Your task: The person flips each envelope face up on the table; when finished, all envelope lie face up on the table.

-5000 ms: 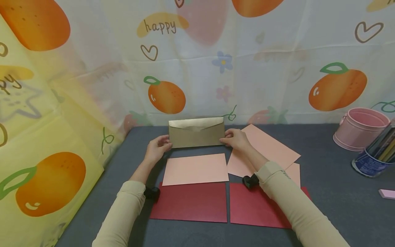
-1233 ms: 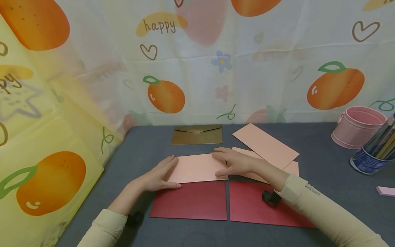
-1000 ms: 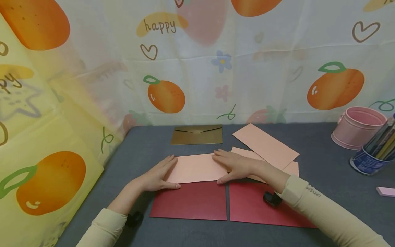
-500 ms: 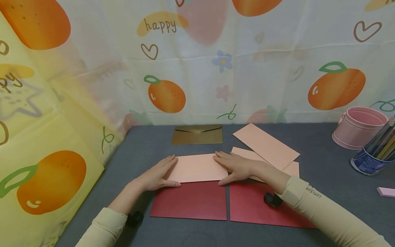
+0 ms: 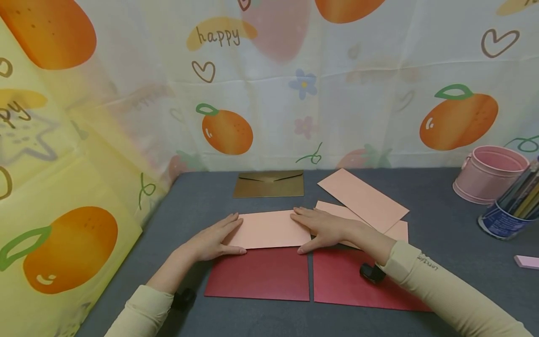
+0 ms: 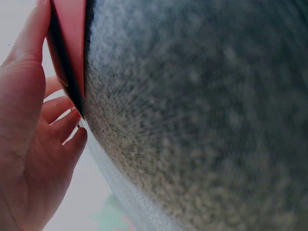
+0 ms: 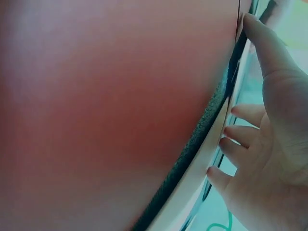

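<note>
A plain pink envelope (image 5: 267, 230) lies flat in the middle of the table, its front edge along a red envelope (image 5: 261, 276). My left hand (image 5: 210, 241) rests at its left end, fingers extended toward the back corner and thumb at the front. At the other end, my right hand (image 5: 324, 227) touches it with spread fingers, thumb by the front right corner. Both wrist views show relaxed, separated fingers at the envelopes' edges. Behind lies a gold envelope (image 5: 269, 187), flap side up. A second red envelope (image 5: 345, 281) sits partly under my right forearm.
Several more pink envelopes (image 5: 364, 199) overlap askew behind my right forearm. To the far right stand a pink pail (image 5: 480, 185) and a blue can (image 5: 501, 220) of pencils, with a small pale pink bar (image 5: 526, 261) in front. A printed curtain (image 5: 370, 117) backs the table.
Five seconds ago both hands held the gold envelope upright; it now lies flat at the back and the hands are on the pink envelope. Lately only the right thumb shifted, to the front edge.
</note>
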The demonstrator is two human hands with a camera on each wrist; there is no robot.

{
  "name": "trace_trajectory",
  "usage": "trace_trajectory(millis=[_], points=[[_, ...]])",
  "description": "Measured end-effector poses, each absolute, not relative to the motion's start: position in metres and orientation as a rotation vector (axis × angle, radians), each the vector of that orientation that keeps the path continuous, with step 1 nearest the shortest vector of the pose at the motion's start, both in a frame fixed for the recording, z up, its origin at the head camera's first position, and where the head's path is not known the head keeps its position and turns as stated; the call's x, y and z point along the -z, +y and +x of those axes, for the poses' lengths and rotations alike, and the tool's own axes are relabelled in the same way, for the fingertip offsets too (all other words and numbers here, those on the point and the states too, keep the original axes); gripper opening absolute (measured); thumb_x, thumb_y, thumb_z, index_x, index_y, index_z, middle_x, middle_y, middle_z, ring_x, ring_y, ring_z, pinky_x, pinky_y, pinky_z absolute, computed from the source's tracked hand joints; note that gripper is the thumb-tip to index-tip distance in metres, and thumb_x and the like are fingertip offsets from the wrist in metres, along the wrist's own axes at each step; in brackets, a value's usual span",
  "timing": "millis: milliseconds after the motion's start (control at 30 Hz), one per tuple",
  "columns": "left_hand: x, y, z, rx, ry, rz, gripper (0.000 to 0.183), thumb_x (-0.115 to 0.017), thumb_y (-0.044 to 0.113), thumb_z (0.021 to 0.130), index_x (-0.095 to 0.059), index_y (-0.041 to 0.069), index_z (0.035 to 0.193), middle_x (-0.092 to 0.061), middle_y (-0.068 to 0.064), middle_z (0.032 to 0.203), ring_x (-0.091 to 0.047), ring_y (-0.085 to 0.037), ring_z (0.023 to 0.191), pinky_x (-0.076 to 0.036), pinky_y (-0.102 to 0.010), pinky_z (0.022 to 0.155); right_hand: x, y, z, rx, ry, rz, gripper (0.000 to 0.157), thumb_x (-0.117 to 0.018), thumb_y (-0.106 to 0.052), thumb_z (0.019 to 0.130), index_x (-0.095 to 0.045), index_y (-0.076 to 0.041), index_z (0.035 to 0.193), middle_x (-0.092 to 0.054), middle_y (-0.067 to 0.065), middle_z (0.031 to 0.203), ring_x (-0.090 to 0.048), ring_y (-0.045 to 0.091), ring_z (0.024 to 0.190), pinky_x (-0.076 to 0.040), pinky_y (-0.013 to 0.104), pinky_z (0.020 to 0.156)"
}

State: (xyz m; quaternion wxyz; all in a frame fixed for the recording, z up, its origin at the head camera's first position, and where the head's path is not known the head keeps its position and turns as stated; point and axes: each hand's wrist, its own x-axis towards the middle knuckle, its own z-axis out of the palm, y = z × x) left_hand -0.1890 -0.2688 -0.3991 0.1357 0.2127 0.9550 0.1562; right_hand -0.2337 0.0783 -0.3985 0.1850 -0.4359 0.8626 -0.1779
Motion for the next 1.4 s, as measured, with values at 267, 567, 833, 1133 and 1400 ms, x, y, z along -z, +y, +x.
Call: trace_trajectory(millis=[267, 567, 833, 1133, 1400], points=[[0.395, -0.270, -0.187, -0.450, 2.827, 0.709, 0.089, -0.059, 0.070, 0.082, -0.044, 0.012, 0.148, -0.035, -0.012, 0.154, -0.032, -0.030, 0.141, -0.033, -0.051, 0.109, 0.398, 0.079, -0.232, 0.536, 2.452, -1.242, 0.095, -0.067, -0.057, 0.085, -0.025, -0.006, 0.154, -0.014, 0.015, 0.161, -0.014, 0.030, 0.147, -0.018, 0.050, 0.116], [0.391, -0.273, -0.187, -0.656, 2.853, 0.812, 0.065, -0.064, 0.058, 0.087, -0.061, 0.013, 0.134, -0.058, -0.004, 0.135, -0.053, -0.024, 0.126, -0.045, -0.044, 0.100, 0.396, 0.077, -0.230, 0.560, 2.524, -1.270, 0.080, -0.066, -0.054, 0.088, -0.041, -0.010, 0.149, -0.033, 0.013, 0.155, -0.033, 0.030, 0.141, -0.032, 0.050, 0.110], [0.390, -0.277, -0.188, -0.923, 2.863, 0.918, 0.040, -0.072, 0.037, 0.088, -0.072, 0.013, 0.119, -0.068, 0.000, 0.121, -0.063, -0.019, 0.112, -0.051, -0.039, 0.092, 0.395, 0.075, -0.233, 0.674, 2.608, -1.377, 0.054, -0.067, -0.036, 0.091, -0.058, -0.009, 0.136, -0.055, 0.010, 0.138, -0.062, 0.016, 0.106, -0.050, 0.034, 0.088], [0.393, -0.278, -0.196, -1.289, 2.847, 0.886, 0.021, -0.076, 0.016, 0.086, -0.076, 0.011, 0.106, -0.073, 0.001, 0.103, -0.068, -0.014, 0.098, -0.055, -0.030, 0.083, 0.393, 0.076, -0.237, 0.901, 2.573, -1.342, 0.034, -0.065, -0.017, 0.093, -0.066, -0.010, 0.127, -0.070, 0.002, 0.111, -0.038, 0.000, 0.051, -0.037, 0.020, 0.051], [0.373, -0.269, -0.188, -1.434, 2.788, 0.806, 0.020, -0.072, 0.001, 0.086, -0.072, -0.006, 0.105, -0.072, -0.016, 0.100, -0.068, -0.012, 0.088, -0.056, -0.024, 0.073, 0.393, 0.074, -0.239, 1.028, 2.548, -1.243, 0.029, -0.066, -0.013, 0.094, -0.069, -0.010, 0.123, -0.071, 0.001, 0.106, -0.042, 0.003, 0.048, -0.036, 0.021, 0.048]])
